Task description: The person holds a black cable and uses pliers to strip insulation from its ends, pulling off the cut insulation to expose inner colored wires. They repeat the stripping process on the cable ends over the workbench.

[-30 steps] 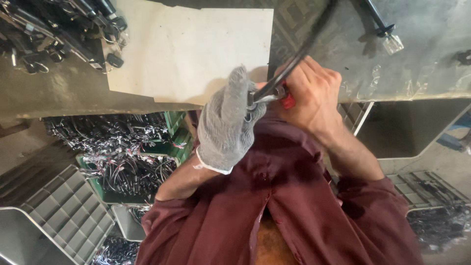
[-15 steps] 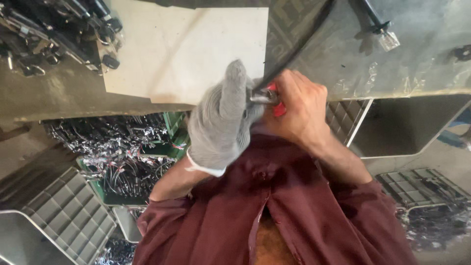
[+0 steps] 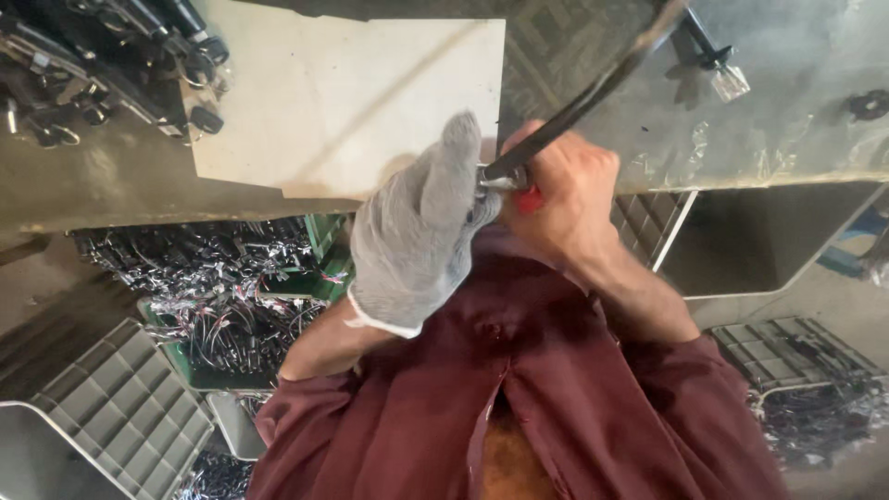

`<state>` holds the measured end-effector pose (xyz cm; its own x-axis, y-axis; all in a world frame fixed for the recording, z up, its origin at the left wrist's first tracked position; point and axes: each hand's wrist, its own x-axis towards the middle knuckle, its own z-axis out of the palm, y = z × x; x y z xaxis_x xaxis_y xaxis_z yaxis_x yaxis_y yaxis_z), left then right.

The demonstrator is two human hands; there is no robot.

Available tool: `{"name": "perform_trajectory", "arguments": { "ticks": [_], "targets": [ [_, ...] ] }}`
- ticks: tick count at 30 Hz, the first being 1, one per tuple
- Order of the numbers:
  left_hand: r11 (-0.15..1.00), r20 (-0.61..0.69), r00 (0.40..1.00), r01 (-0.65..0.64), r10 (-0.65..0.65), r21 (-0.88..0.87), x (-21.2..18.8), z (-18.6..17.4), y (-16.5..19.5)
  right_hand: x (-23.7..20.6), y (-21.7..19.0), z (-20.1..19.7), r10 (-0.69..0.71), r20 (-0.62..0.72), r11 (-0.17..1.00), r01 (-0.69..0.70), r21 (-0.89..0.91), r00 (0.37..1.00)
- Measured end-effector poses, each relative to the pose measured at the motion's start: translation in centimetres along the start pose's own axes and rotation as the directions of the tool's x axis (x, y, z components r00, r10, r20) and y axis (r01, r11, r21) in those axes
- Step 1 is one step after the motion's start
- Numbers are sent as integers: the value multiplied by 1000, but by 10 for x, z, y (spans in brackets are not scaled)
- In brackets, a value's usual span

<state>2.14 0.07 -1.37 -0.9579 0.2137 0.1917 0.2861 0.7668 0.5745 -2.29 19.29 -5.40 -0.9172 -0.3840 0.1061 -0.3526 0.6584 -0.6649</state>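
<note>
My left hand (image 3: pixel 421 231), in a grey knitted glove, closes around the metal end of a thick black cable (image 3: pixel 593 93) at the workbench edge. My bare right hand (image 3: pixel 560 199) is closed on a small red-handled tool (image 3: pixel 526 200) pressed against the same cable end. The cable runs up and to the right across the grey bench top (image 3: pixel 778 130). My maroon sleeves and shirt fill the lower part of the view.
A pale board (image 3: pixel 352 93) lies on the bench to the left. Black cable parts (image 3: pixel 102 65) are heaped at the top left. A green crate (image 3: pixel 213 296) of tangled wires sits below the bench, with grey plastic trays (image 3: pixel 120 407) beside it and another tray (image 3: pixel 787 356) at the right.
Both hands have shifted slightly down and left in the view while staying clamped on the cable end. The gloved thumb now points more upright.
</note>
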Motion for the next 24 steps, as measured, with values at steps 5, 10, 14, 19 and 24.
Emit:
{"name": "perform_trajectory", "arguments": {
  "ticks": [5, 10, 14, 19, 24],
  "targets": [
    [829, 287, 957, 119, 52, -547, 3, -29, -10, 13, 13, 4, -117, -37, 989, 120, 88, 992],
    [583, 469, 878, 333, 94, -741, 10, -36, -12, 18, 23, -2, -251, 47, 916, 221, 335, 967],
    [981, 315, 949, 86, -28, -172, 15, -28, 1, 17, 16, 3, -181, 6, 961, 175, 214, 984],
    [969, 43, 979, 189, -198, 161, 13, -34, -19, 32, 5, -1, -171, -133, 949, 127, -290, 976],
    [920, -414, 846, 390, -337, 49, -2, -66, -78, 60, 11, -36, -375, -93, 860, 310, -405, 922]
  ]
}}
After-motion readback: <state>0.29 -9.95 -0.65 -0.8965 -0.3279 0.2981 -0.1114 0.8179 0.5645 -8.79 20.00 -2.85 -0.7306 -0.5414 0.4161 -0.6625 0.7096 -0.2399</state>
